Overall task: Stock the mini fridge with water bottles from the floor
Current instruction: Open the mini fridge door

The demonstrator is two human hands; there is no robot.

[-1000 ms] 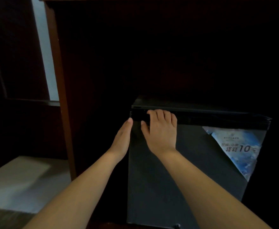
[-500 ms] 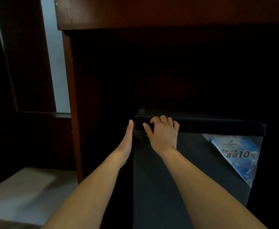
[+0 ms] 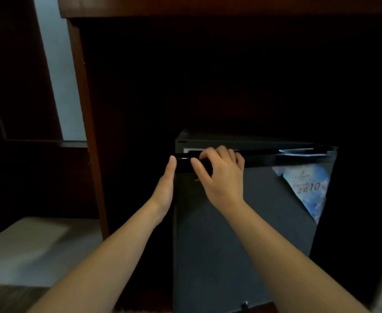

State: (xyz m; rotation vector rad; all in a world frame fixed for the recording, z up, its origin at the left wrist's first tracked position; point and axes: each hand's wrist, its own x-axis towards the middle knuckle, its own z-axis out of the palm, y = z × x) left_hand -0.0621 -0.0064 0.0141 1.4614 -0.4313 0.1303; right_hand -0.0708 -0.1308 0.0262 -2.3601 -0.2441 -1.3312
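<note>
**Right hand** [image 3: 221, 179]: grasping. Four fingers are curled over the top edge of the door [image 3: 230, 245], and the thumb lies across the front of the glossy black strip [image 3: 276, 158] that caps it. The forearm runs down to the lower right corner.

**Left hand** [image 3: 166, 188]: released, holding nothing. The fingers are straight and together, with the palm turned inward and set flat against the door's left edge. The fingertips reach the left end of the black strip. The forearm runs down to the lower left.

**Door**: dark grey and matte, filling the lower centre of the view. Just behind the strip, beside the right hand's fingers, a pale slit [image 3: 192, 150] shows between door and body.

**Mini fridge** [image 3: 230, 137]: a dark box with its top face visible above the door. It stands in a deep, shadowed recess under a wooden top [image 3: 208, 5]. Its inside is hidden.

**Sticker** [image 3: 307, 188]: blue and white, triangular in outline, in the door's upper right corner. It bears a large "10"; the smaller print is not legible.

**Small metal fitting** [image 3: 245, 304]: at the door's bottom edge, kind unclear.

**Wooden post** [image 3: 86, 132]: reddish brown, upright, left of the recess and well apart from the left hand.

**Wall** [image 3: 59, 75]: a pale strip left of the post, between dark panels.

**Floor** [image 3: 27, 249]: a pale, blurred surface at lower left.
</note>
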